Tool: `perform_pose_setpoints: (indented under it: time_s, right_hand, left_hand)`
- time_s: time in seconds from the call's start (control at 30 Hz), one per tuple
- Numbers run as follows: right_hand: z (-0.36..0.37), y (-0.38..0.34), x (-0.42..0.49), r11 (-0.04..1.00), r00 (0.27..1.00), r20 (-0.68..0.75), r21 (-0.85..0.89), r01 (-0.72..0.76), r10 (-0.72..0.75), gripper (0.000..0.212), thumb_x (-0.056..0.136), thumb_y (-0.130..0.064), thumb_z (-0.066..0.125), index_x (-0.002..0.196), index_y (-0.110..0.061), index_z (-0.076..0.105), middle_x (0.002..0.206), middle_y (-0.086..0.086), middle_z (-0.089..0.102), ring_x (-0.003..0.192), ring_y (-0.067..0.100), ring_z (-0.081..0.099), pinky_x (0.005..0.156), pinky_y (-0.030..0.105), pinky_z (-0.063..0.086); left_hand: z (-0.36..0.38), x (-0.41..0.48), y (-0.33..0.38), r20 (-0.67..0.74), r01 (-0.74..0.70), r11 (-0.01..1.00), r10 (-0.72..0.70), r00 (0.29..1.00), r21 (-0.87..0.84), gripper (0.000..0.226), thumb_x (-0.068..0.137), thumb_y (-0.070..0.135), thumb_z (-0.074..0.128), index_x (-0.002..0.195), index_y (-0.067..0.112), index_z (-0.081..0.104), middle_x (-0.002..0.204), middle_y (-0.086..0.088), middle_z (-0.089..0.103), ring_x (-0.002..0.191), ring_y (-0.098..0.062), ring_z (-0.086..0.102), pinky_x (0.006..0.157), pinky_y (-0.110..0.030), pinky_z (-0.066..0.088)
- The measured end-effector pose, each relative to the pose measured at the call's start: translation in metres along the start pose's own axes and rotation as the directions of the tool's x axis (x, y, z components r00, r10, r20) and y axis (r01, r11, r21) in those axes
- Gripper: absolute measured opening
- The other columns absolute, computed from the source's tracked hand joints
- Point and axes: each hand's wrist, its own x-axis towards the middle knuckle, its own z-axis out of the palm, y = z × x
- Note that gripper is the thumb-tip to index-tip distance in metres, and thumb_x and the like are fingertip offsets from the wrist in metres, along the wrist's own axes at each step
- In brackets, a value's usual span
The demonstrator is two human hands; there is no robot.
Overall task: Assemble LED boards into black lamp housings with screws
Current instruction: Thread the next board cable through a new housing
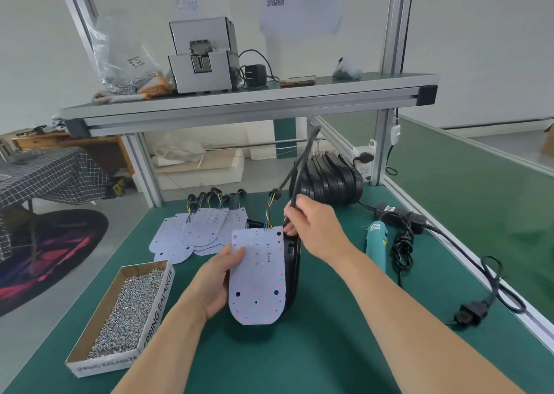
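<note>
My left hand [217, 282] grips the left edge of a white LED board [257, 276], held tilted over the green mat, thumb on its face. A black lamp housing [293, 261] stands on edge right behind the board. My right hand [311, 228] pinches the board's black cable [302, 165], which rises up and away from it. Coloured wires [268, 213] join the cable to the board's top edge. A cardboard box of screws [129, 306] lies at the left.
Several loose LED boards [192, 231] with wired plugs lie at the back of the mat. A stack of black housings [329, 177] stands at the back right. A teal electric screwdriver [376, 243], its coiled cord and a power adapter [398, 215] lie to the right.
</note>
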Motion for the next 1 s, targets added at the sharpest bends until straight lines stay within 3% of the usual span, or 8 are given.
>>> perform_pose_setpoints:
  time_s: [0.13, 0.33, 0.4, 0.5, 0.73, 0.87, 0.93, 1.0]
  right_hand:
    - [-0.009, -0.006, 0.013, 0.952, 0.986, 0.003, 0.257, -0.164, 0.169, 0.017, 0.096, -0.014, 0.067, 0.091, 0.002, 0.067, 0.083, 0.019, 0.074, 0.069, 0.016, 0.075, 0.081, 0.038, 0.062]
    - [-0.013, -0.006, 0.004, 0.98, 0.998, 0.044, -0.195, 0.043, -0.035, 0.024, 0.095, -0.032, 0.067, 0.115, -0.022, 0.073, 0.118, -0.002, 0.065, 0.111, 0.011, 0.057, 0.103, 0.03, 0.042]
    - [-0.015, -0.008, -0.002, 0.99, 0.978, 0.195, 0.099, -0.096, 0.075, 0.043, 0.095, -0.044, 0.063, 0.134, -0.028, 0.062, 0.132, -0.007, 0.061, 0.124, 0.006, 0.055, 0.109, 0.029, 0.04]
    - [-0.021, -0.011, -0.008, 0.624, 0.915, 0.38, 0.685, -0.377, 0.136, 0.066, 0.084, -0.053, 0.07, 0.136, -0.014, 0.059, 0.122, 0.001, 0.066, 0.107, 0.015, 0.065, 0.092, 0.028, 0.052]
    - [0.0, -0.018, -0.02, 0.435, 0.885, 0.464, 0.791, -0.429, 0.029, 0.036, 0.093, -0.028, 0.049, 0.123, -0.014, 0.063, 0.115, 0.011, 0.065, 0.099, 0.021, 0.063, 0.074, 0.036, 0.057]
    - [0.016, -0.022, -0.026, 0.7, 0.921, 0.384, 0.642, -0.314, 0.061, 0.036, 0.097, 0.007, 0.041, 0.109, -0.018, 0.064, 0.099, 0.005, 0.07, 0.086, 0.021, 0.064, 0.073, 0.032, 0.055]
    - [0.017, -0.015, -0.027, 0.964, 0.955, 0.295, 0.252, -0.084, 0.006, 0.033, 0.102, 0.0, 0.044, 0.095, -0.027, 0.061, 0.087, 0.008, 0.063, 0.076, 0.025, 0.056, 0.069, 0.036, 0.048]
    - [0.013, 0.0, -0.028, 0.918, 0.947, 0.322, -0.371, 0.14, -0.014, 0.025, 0.102, -0.009, 0.044, 0.101, -0.027, 0.062, 0.092, 0.008, 0.059, 0.081, 0.028, 0.056, 0.072, 0.037, 0.045]
  left_hand:
    - [0.006, -0.009, 0.022, 0.086, -0.051, 0.996, 0.044, 0.995, 0.074, 0.036, 0.088, 0.021, 0.068, 0.122, 0.008, 0.066, 0.117, -0.021, 0.071, 0.095, -0.033, 0.073, 0.074, -0.042, 0.061]
    - [0.01, -0.013, 0.025, 0.101, -0.093, 0.995, 0.098, 0.99, -0.046, 0.031, 0.089, 0.027, 0.059, 0.114, 0.014, 0.073, 0.114, -0.019, 0.072, 0.093, -0.034, 0.073, 0.072, -0.044, 0.061]
    - [0.007, -0.015, 0.023, 0.088, -0.098, 0.992, 0.106, 0.99, -0.084, 0.029, 0.089, 0.031, 0.057, 0.108, 0.02, 0.077, 0.112, -0.014, 0.074, 0.093, -0.032, 0.073, 0.071, -0.043, 0.061]
    - [0.003, -0.016, 0.023, 0.073, -0.107, 0.981, 0.12, 0.99, -0.164, 0.03, 0.087, 0.031, 0.057, 0.104, 0.019, 0.078, 0.104, -0.011, 0.076, 0.086, -0.029, 0.075, 0.064, -0.039, 0.061]
    - [0.009, -0.023, 0.016, 0.051, -0.075, 0.942, 0.097, 0.994, -0.326, 0.041, 0.084, 0.039, 0.062, 0.103, 0.007, 0.079, 0.103, -0.014, 0.076, 0.082, -0.031, 0.075, 0.067, -0.041, 0.062]
    - [0.01, -0.027, 0.019, 0.058, -0.091, 0.937, 0.117, 0.991, -0.338, 0.042, 0.088, 0.04, 0.059, 0.101, 0.006, 0.08, 0.101, -0.015, 0.077, 0.081, -0.03, 0.076, 0.065, -0.039, 0.062]
    - [0.006, -0.03, 0.022, 0.035, -0.132, 0.931, 0.153, 0.988, -0.341, 0.041, 0.089, 0.039, 0.058, 0.1, 0.007, 0.08, 0.102, -0.013, 0.077, 0.082, -0.029, 0.076, 0.064, -0.037, 0.061]
    - [-0.005, -0.032, 0.029, -0.02, -0.2, 0.918, 0.205, 0.978, -0.341, 0.037, 0.091, 0.037, 0.058, 0.1, 0.01, 0.081, 0.102, -0.01, 0.077, 0.082, -0.026, 0.076, 0.064, -0.035, 0.062]
